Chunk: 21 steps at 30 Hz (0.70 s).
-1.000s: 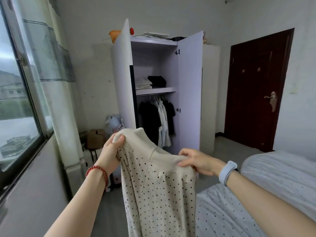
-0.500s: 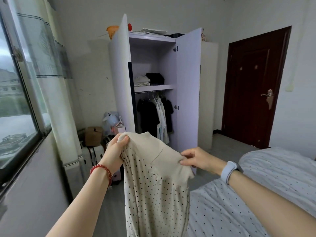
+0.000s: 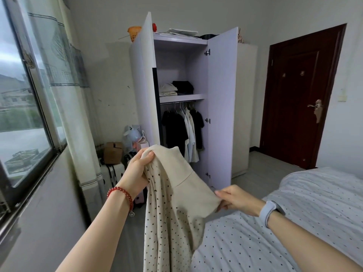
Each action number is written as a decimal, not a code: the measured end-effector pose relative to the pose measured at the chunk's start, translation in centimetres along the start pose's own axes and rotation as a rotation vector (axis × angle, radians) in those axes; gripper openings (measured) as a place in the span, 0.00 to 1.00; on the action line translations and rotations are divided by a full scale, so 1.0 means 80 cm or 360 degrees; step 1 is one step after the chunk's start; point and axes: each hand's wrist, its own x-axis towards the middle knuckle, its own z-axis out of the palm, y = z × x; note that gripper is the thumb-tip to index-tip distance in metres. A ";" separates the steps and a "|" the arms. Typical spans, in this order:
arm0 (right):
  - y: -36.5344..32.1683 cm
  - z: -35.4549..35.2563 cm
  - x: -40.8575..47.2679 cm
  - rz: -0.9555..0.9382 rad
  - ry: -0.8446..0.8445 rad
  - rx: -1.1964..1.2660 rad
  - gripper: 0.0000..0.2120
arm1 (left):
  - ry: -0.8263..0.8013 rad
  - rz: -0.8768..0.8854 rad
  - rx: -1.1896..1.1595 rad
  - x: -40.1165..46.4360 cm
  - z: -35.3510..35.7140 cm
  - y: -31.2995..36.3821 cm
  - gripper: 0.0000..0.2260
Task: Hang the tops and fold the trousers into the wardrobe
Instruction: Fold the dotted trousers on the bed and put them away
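Note:
I hold up a cream garment with dark polka dots [image 3: 172, 216] in front of me by its plain waistband. My left hand [image 3: 137, 169] grips the band's left end high up. My right hand [image 3: 233, 199] pinches the band's right end, lower down, so the cloth hangs slanted. Behind it stands the pale lilac wardrobe [image 3: 220, 107] with both doors open. Folded clothes [image 3: 175, 88] lie on its shelf, and black and white tops [image 3: 182, 130] hang on the rail underneath.
A bed with a dotted white sheet [image 3: 294, 222] fills the right foreground. A suitcase [image 3: 112, 173], a cardboard box [image 3: 113, 152] and bags stand left of the wardrobe. The window and curtain [image 3: 64, 95] run along the left; a dark red door [image 3: 298, 95] is shut at the right.
My right hand has dropped lower and slid out to the band's right end, tilting the garment. My left hand keeps its grip. The view has moved a little nearer the wardrobe.

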 end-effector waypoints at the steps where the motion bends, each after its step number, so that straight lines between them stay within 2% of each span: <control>1: 0.001 0.004 0.000 -0.0003 -0.0007 0.0055 0.13 | 0.0013 -0.0005 -0.0009 0.000 -0.003 0.000 0.10; 4: 0.000 0.013 0.002 -0.0056 -0.0041 0.0054 0.07 | 0.0062 -0.0054 0.0046 0.003 -0.010 0.001 0.07; 5: -0.001 0.014 0.005 -0.0085 0.0032 -0.0034 0.05 | 0.0080 -0.0081 0.0090 0.002 -0.012 0.002 0.06; 8: -0.001 0.009 0.018 -0.0146 0.0483 -0.0291 0.06 | 0.0145 -0.0171 0.0271 0.002 -0.022 -0.004 0.08; 11: -0.005 0.003 0.025 -0.0112 0.0706 -0.0193 0.07 | 0.0303 -0.0062 0.0590 0.001 -0.037 -0.018 0.06; 14: -0.012 -0.002 0.025 0.0087 0.0581 0.0019 0.04 | 0.0449 0.0121 0.1187 0.001 -0.047 -0.028 0.06; 16: -0.020 -0.004 0.022 0.0219 0.0440 0.0186 0.08 | 0.0393 0.0092 0.1365 0.001 -0.045 -0.034 0.07; 21: -0.040 0.010 0.016 0.0287 0.0394 0.0295 0.10 | 0.0264 -0.0156 0.1181 -0.006 -0.030 -0.044 0.10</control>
